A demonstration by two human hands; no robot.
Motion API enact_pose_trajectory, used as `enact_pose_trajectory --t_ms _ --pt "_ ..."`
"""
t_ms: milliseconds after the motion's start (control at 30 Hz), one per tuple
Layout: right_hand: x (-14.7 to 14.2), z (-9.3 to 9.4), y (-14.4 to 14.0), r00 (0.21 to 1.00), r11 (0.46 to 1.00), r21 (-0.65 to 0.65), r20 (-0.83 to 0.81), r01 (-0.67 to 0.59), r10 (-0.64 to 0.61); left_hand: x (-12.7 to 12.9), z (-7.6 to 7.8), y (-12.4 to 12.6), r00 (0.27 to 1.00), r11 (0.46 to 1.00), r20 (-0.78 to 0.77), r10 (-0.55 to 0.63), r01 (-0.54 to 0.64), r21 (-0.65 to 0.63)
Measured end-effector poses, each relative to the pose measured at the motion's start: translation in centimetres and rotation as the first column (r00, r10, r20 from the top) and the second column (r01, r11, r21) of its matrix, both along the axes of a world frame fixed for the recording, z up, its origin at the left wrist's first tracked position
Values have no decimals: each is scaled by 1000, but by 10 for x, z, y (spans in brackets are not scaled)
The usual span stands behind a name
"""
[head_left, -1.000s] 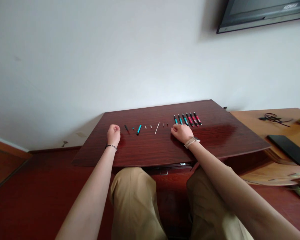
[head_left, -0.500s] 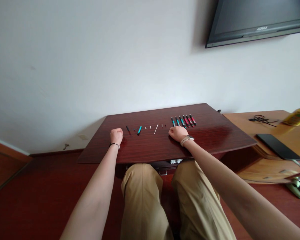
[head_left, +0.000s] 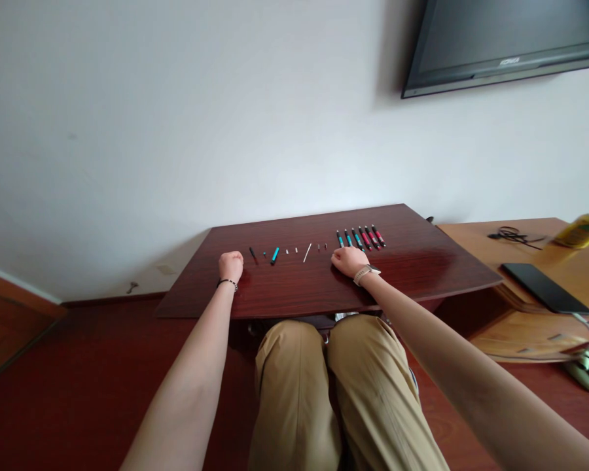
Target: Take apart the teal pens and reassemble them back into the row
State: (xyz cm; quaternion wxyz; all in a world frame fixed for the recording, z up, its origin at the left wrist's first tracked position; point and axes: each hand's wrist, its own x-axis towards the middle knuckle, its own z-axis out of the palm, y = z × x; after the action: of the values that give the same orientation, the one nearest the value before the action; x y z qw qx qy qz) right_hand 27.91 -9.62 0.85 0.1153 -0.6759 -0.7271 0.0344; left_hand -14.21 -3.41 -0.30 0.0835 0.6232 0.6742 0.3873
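Note:
On the dark red wooden table point(head_left: 285, 297), my left hand point(head_left: 231, 267) rests as a fist, with nothing showing in it. Just right of it lies a thin black pen part point(head_left: 253, 253), then a tiny blue piece point(head_left: 264, 254) and a blue pen barrel with a black end point(head_left: 275, 256). Further along are two small white pieces point(head_left: 296, 250), a slim white refill point(head_left: 307, 252) and two tiny pieces point(head_left: 319, 247). My right hand point(head_left: 349, 261), also closed, rests just in front of several blue-and-black pens point(head_left: 348, 238). Several red-and-black pens point(head_left: 372, 237) lie beside those.
A lighter wooden cabinet point(head_left: 476, 239) stands at the right, bearing a black phone-like slab point(head_left: 544, 288), a coiled black cable point(head_left: 513, 235) and a yellow can point(head_left: 583, 230). A television point(head_left: 510, 39) hangs on the wall. My knees point(head_left: 294, 353) are at the table's front edge.
My knees have drawn closer together. Both fists stay in place on the table; the view has shifted slightly. The pens and pen parts have not moved.

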Motion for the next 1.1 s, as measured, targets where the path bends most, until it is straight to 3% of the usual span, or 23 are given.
enact_pose_trajectory --t_ms 633,1100 --pt "1 -3 4 998 999 42 -59 8 -5 -5 -4 9 999 999 42 30 -31 26" --pt "4 -7 5 997 998 53 -72 18 -14 -7 -8 10 992 997 122 -25 15 82"
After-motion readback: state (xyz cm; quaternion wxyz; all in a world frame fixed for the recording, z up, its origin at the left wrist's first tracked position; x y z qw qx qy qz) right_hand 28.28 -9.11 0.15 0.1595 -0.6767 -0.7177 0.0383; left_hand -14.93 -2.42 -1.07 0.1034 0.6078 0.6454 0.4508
